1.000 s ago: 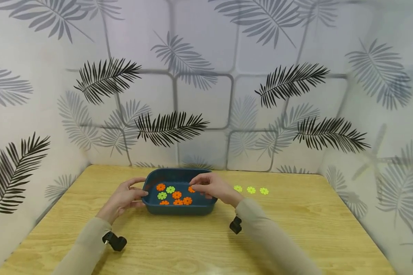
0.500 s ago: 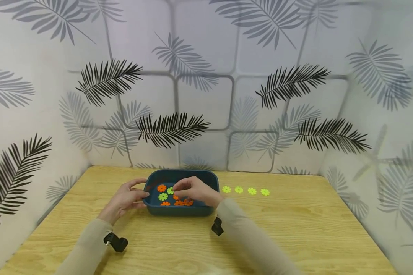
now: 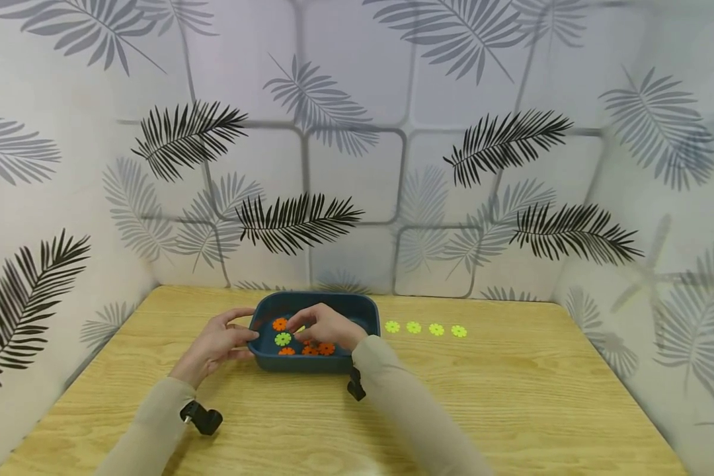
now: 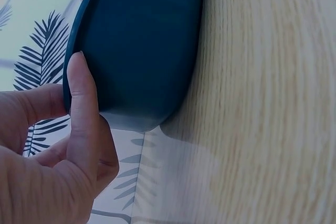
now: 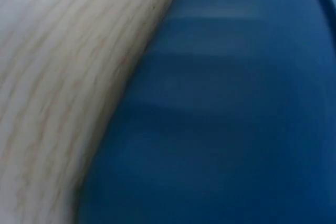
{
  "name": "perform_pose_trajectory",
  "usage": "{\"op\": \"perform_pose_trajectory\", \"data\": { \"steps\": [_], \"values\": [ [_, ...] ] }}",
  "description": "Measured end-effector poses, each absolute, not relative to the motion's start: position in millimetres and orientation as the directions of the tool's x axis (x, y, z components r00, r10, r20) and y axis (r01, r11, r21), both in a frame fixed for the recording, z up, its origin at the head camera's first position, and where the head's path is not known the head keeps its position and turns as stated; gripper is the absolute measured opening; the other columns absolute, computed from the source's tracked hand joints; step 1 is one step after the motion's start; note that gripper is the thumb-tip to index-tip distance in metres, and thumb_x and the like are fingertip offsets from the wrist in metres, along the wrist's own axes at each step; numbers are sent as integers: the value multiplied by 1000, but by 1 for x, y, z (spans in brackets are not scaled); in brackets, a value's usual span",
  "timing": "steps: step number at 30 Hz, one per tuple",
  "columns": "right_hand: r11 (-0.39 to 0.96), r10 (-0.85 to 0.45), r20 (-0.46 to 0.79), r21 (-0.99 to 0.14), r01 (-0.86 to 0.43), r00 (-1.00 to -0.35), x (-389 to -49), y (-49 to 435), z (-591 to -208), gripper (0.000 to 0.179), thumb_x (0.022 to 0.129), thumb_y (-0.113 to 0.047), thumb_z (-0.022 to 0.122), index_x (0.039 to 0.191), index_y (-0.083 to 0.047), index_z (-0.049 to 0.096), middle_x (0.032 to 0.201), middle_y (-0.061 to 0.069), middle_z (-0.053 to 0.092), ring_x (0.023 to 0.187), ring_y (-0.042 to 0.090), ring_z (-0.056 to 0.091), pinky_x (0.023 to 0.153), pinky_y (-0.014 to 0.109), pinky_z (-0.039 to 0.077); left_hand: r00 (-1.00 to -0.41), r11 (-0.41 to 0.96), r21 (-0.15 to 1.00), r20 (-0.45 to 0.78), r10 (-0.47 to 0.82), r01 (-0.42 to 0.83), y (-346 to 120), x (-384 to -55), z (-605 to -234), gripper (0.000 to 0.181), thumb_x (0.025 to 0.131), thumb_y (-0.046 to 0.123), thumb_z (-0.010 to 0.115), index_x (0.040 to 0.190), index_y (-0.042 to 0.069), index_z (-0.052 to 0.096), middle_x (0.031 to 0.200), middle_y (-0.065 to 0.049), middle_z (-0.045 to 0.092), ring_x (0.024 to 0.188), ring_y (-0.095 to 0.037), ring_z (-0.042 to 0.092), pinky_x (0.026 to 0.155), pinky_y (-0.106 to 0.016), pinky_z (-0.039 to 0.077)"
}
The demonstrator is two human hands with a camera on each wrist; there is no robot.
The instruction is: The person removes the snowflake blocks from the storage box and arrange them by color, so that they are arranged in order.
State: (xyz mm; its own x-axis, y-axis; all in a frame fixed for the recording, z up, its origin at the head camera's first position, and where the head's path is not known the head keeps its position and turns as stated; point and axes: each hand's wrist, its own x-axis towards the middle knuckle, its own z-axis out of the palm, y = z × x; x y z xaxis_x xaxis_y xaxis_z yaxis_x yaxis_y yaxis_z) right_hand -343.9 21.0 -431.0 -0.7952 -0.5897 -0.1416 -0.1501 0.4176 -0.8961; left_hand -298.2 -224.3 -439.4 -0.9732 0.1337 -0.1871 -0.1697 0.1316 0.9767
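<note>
My left hand (image 3: 220, 344) grips the left rim of a dark blue tray (image 3: 315, 364). In the left wrist view, the fingers of the left hand (image 4: 58, 156) pinch the rim of the blue tray (image 4: 142, 40) from both sides. My right hand (image 3: 327, 327) reaches down into the tray, thumb and forefinger closed around a yellow-green flower-shaped disc (image 3: 300, 329), mostly hidden by the fingers. Beside it lie a green disc (image 3: 282, 339) and several orange discs (image 3: 326, 348). Only the outer wall of the tray (image 5: 210, 119) and the tabletop show in the right wrist view.
Several yellow-green discs (image 3: 413, 327) lie in a row on the wooden table (image 3: 512, 383), right of the tray. A leaf-patterned wall covering (image 3: 351, 178) rises behind the table's back edge.
My right hand has moved left across the tray to the green disc. One more yellow-green disc shows at the left end of the row. The left hand has stayed on the rim.
</note>
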Motion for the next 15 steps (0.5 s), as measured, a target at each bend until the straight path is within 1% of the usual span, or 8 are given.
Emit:
{"op": "perform_pose_trajectory", "data": {
  "steps": [3, 6, 8, 10, 12, 14, 15],
  "values": [
    [443, -598, -160, -882, -157, -785, -345, 18, -432, 29, 93, 1, 62, 118, -10, 71, 122, 6, 67, 104, 23, 66, 78, 34, 59, -973, 133, 976, -190, 129, -172, -224, -298, -440, 62, 95, 5, 60, 151, 8, 33, 121, -25, 58, 92, -27, 70, 74, -36, 62],
    [473, -599, -170, -863, -175, -782, -348, 16, -434, 32, 92, 4, 62, 119, -11, 71, 125, 6, 66, 98, 19, 66, 75, 32, 58, -973, 132, 976, -189, 129, -172, -224, -297, -440, 62, 95, 5, 60, 151, 8, 34, 118, -24, 58, 92, -28, 70, 73, -35, 62],
    [486, -607, -170, -852, -193, -777, -350, 15, -436, 33, 91, 5, 61, 119, -11, 72, 127, 7, 65, 97, 21, 65, 75, 32, 57, -973, 132, 977, -188, 136, -170, -224, -297, -440, 62, 95, 5, 61, 151, 8, 34, 116, -23, 59, 91, -27, 70, 72, -35, 62],
    [500, -623, -169, -837, -223, -763, -352, 14, -437, 34, 91, 5, 61, 119, -12, 72, 130, 6, 64, 104, 22, 64, 79, 31, 56, -972, 132, 977, -187, 140, -169, -223, -296, -439, 62, 95, 5, 60, 151, 7, 33, 113, -20, 60, 90, -26, 70, 71, -34, 62],
    [503, -652, -168, -825, -256, -740, -354, 13, -438, 35, 92, 5, 60, 121, -11, 71, 133, 6, 63, 114, 25, 62, 87, 34, 56, -972, 129, 977, -188, 139, -170, -223, -296, -438, 62, 95, 4, 60, 151, 7, 34, 112, -19, 61, 89, -26, 70, 71, -34, 62],
    [508, -684, -171, -809, -295, -709, -357, 12, -439, 37, 92, 5, 59, 124, -11, 69, 135, 6, 62, 125, 25, 56, 95, 35, 54, -972, 132, 977, -188, 138, -171, -223, -296, -437, 62, 95, 5, 61, 151, 7, 34, 110, -17, 61, 89, -25, 70, 71, -34, 62],
    [511, -696, -176, -803, -308, -696, -357, 12, -440, 37, 93, 5, 59, 125, -11, 69, 135, 6, 62, 128, 25, 54, 98, 36, 53, -972, 132, 976, -189, 141, -171, -223, -296, -436, 63, 95, 5, 61, 151, 7, 33, 110, -16, 61, 89, -25, 70, 71, -34, 62]
  ]
}}
